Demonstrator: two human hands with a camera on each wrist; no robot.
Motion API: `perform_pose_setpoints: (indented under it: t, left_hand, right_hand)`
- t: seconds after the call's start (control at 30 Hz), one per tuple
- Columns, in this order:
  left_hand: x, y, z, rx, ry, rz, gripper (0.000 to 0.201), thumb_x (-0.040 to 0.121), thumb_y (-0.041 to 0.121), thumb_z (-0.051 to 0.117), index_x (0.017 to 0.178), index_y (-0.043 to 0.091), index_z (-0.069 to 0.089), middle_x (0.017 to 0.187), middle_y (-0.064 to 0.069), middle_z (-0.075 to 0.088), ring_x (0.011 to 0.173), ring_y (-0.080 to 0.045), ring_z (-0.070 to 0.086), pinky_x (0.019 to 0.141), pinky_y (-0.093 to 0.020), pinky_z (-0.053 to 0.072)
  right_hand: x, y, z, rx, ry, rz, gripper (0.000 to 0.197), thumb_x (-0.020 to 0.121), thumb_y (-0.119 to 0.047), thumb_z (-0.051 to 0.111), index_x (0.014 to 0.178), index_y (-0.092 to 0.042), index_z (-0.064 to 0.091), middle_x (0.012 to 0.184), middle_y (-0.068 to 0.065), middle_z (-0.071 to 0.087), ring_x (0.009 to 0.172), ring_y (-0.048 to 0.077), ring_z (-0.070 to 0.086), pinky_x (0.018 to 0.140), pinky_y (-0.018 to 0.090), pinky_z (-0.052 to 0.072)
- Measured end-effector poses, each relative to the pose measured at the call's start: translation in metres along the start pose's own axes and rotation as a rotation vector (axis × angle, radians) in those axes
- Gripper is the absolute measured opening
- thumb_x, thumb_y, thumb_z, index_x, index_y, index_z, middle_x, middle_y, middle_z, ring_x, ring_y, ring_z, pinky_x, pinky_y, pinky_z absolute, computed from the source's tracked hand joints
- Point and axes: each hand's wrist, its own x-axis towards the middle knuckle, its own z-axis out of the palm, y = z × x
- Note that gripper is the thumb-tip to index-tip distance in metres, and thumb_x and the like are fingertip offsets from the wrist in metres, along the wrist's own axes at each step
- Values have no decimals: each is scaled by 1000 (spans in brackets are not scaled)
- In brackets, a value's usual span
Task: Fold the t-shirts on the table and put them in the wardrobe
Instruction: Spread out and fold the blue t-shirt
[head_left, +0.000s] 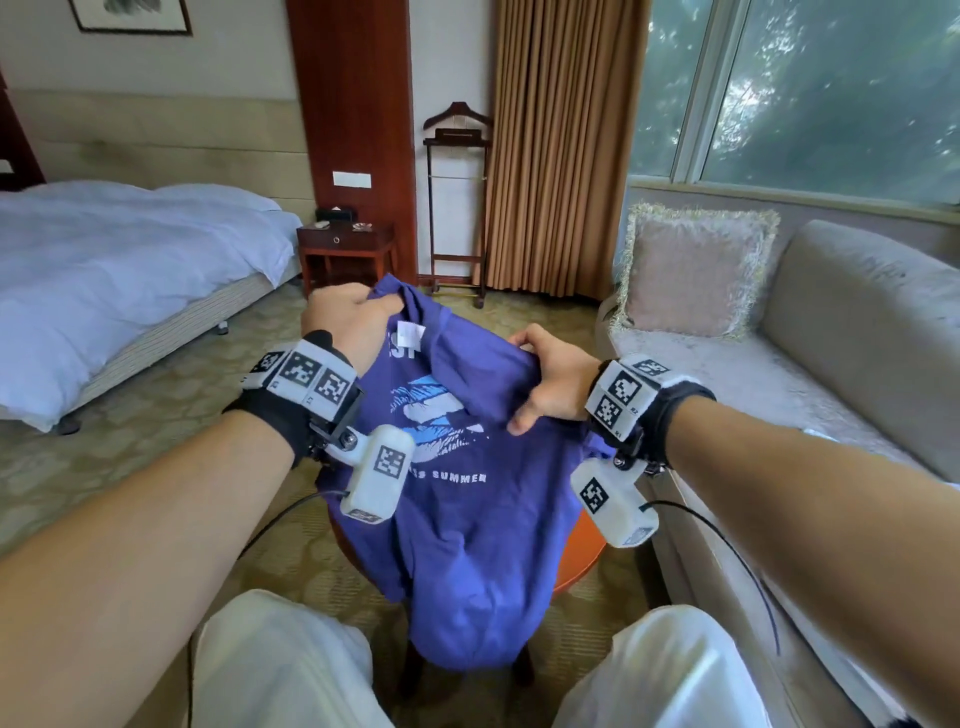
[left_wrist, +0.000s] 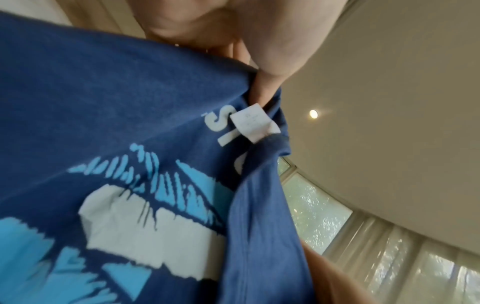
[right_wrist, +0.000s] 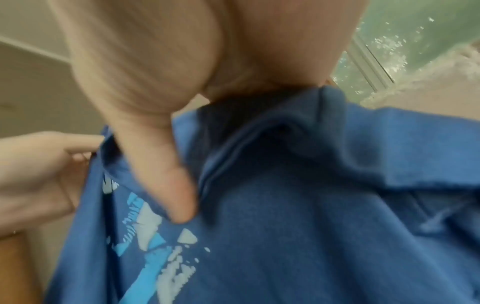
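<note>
blue shirt held up over the round table

the table (head_left: 582, 558) is the landmark here: a small round orange-brown top, mostly covered by the shirt (head_left: 467, 519), with only its right rim showing. left of the table and further back stands a bed (head_left: 119, 270) with pale bedding. behind the table, against the wall, are a dark wood nightstand (head_left: 345, 254) and a valet stand (head_left: 457, 202) with a hanger top, next to brown curtains (head_left: 561, 145). right of the table runs a grey sofa (head_left: 831, 374) with a fringed pink cushion (head_left: 693, 270) leaning on its back, under a window (head_left: 810, 93). near the table's front edge, the person's knees in white trousers (head_left: 275, 665) fill the bottom of the head view. black cables hang from the wrist cameras on both sides of the table.

the shirt is lifted above the table, printed side toward the person, its hem drooping over the table's near edge between the knees. a white label (left_wrist: 255, 125) sticks out at the collar.

the left hand (head_left: 345, 319) grips the collar edge, fingers curled round the cloth, at the shirt's top left, far side of the table. the right hand (head_left: 550, 384) pinches a bunched fold of the shirt at its upper right, thumb (right_wrist: 171, 185) pressed onto the fabric. both hands are near each other, level with the shirt's top, with the print between them.
</note>
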Motion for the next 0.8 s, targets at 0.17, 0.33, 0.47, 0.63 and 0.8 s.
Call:
perform_pose_setpoints:
  t: [0.17,0.33,0.47,0.63,0.8]
  left_hand:
    - [2,5,-11,23,-16,-39,28,68,11,77,55,15,51,63,-2,54,70,-22,53,64,-33,40]
    - [-6,7,-21,-72,-215,-169,43,31,13,76,65,-4,54,72,-14,56,70,-24,55,65,-38,42]
    - [-17,11,-24,-51,-459,-191,26,66,-16,65,53,3,53,58,-10,59,55,-23,59,58,-25,49]
    - [-23,15,-29,-37,-577,-240,28,47,-10,71,49,7,49,56,-9,59,59,-27,58,64,-28,47]
    - [-30,22,-39,-85,-599,-240,18,55,-9,74,59,8,72,75,-14,72,81,-33,67,84,-41,53]
  right_hand:
    - [5,3,-3,218,171,5,40,71,9,70,91,-17,48,75,-5,51,69,18,47,57,22,40]
    - [6,3,-17,381,224,34,28,82,4,67,66,-15,56,55,-5,53,42,-1,48,45,11,36]
    - [7,5,-25,476,168,81,26,91,-3,62,68,-15,57,69,3,55,65,15,49,67,24,42]
    - [1,-3,-35,513,141,121,29,96,-4,53,69,-17,54,65,-1,51,54,10,46,51,22,38]
    - [-8,-7,-34,613,195,172,29,91,-6,52,65,-18,62,77,4,60,87,24,56,86,39,47]
